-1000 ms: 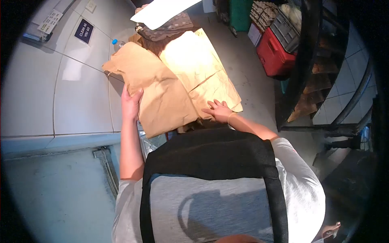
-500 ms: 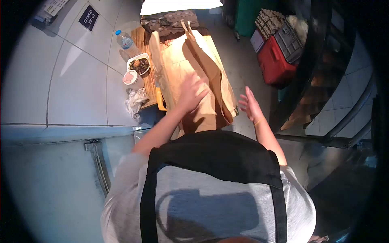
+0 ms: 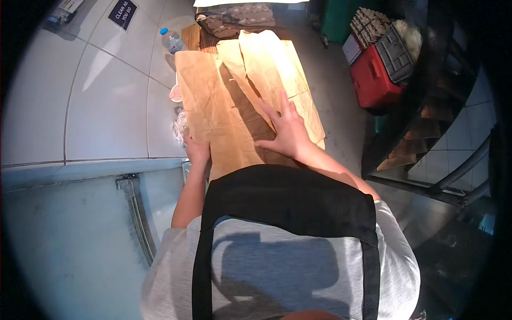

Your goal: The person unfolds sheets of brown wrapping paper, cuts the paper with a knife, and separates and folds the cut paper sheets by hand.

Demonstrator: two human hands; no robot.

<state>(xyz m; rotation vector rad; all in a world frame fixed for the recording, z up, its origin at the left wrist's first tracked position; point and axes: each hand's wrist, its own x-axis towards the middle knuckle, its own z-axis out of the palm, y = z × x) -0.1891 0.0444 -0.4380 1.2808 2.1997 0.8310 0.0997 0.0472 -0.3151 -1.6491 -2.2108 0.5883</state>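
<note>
A large creased sheet of brown paper, with overlapping flaps, spreads over the wooden table in front of me. At its near left edge is my left hand, closed on the paper's edge, its fingers partly hidden. My right hand is open, fingers spread, over the paper's right part beside a fold. A bright flap of the paper lies beyond that hand. Whether the right palm presses on the paper I cannot tell.
A water bottle, a lidded cup and a crumpled white cloth stand along the tiled wall, partly covered by paper. Egg trays sit at the table's far end. A red crate is on the right, near dark stairs.
The upright paper flaps have been spread apart and lie flatter, the left one now covering the food tray. My left hand moved to the left edge; my right hand came in over the paper.
</note>
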